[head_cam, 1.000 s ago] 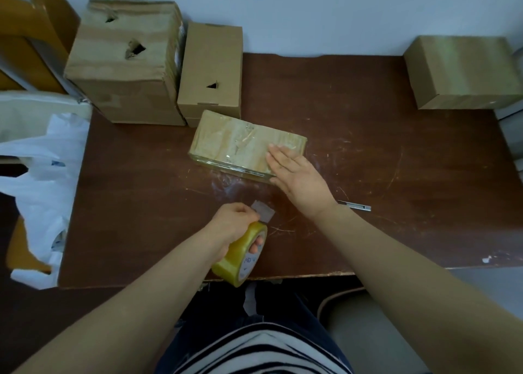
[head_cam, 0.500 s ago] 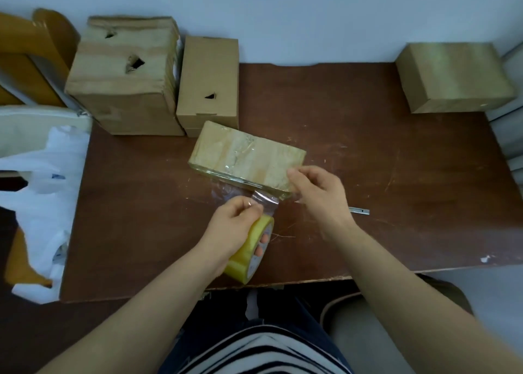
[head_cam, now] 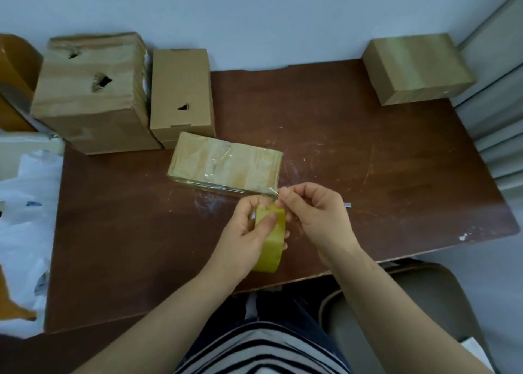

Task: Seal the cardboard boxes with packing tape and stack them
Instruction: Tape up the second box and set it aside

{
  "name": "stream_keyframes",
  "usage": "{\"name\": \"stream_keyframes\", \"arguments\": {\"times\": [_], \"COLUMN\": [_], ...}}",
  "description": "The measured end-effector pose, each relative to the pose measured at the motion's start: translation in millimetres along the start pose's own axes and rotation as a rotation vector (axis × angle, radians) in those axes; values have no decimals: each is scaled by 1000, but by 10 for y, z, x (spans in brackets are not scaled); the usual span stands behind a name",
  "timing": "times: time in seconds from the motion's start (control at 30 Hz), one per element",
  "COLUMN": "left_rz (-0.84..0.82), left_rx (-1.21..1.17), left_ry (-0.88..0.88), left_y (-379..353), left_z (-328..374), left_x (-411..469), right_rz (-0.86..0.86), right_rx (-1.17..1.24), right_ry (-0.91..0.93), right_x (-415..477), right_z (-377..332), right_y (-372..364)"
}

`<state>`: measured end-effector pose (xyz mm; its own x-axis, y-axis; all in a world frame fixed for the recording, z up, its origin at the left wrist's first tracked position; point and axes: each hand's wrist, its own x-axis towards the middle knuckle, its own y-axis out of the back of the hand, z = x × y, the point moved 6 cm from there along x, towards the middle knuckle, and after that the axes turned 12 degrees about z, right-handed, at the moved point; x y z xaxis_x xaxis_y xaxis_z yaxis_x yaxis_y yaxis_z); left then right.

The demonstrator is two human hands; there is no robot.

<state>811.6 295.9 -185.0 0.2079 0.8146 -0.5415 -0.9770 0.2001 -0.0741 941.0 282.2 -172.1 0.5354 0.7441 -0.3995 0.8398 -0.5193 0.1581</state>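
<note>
A flat cardboard box (head_cam: 226,164) wrapped in clear tape lies in the middle of the brown table (head_cam: 368,169). Just in front of its near edge, my left hand (head_cam: 246,232) grips a yellow roll of packing tape (head_cam: 271,240), thumb across its outer face. My right hand (head_cam: 314,215) sits beside it and pinches the loose end of the tape at the roll's top, close to the box's near right corner. A torn large box (head_cam: 87,96) and a narrower box (head_cam: 181,96) stand at the back left. Another sealed box (head_cam: 416,67) sits at the back right.
A small knife (head_cam: 347,204) lies on the table right of my right hand, mostly hidden by it. White plastic bags (head_cam: 25,203) hang off the left edge. A chair seat (head_cam: 396,303) is below the table's near edge. The wall runs close behind the boxes.
My right hand left the box top and came down to the roll, now pinching the tape end. The left hand turned the roll upright and lifted it nearer the box.
</note>
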Motion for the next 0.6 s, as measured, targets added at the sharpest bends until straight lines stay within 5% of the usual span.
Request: {"name": "stream_keyframes", "arguments": {"times": [0.17,0.6], "left_rz": [-47,128], "left_rx": [121,-128], "left_ry": [-66,47], "left_y": [84,83], "left_z": [86,150], "left_x": [1,12], "right_rz": [-69,-82], "right_rx": [-41,-101], "right_ry": [40,71], "right_x": [-67,-87], "right_z": [-88,-235], "right_y": [2,7]}}
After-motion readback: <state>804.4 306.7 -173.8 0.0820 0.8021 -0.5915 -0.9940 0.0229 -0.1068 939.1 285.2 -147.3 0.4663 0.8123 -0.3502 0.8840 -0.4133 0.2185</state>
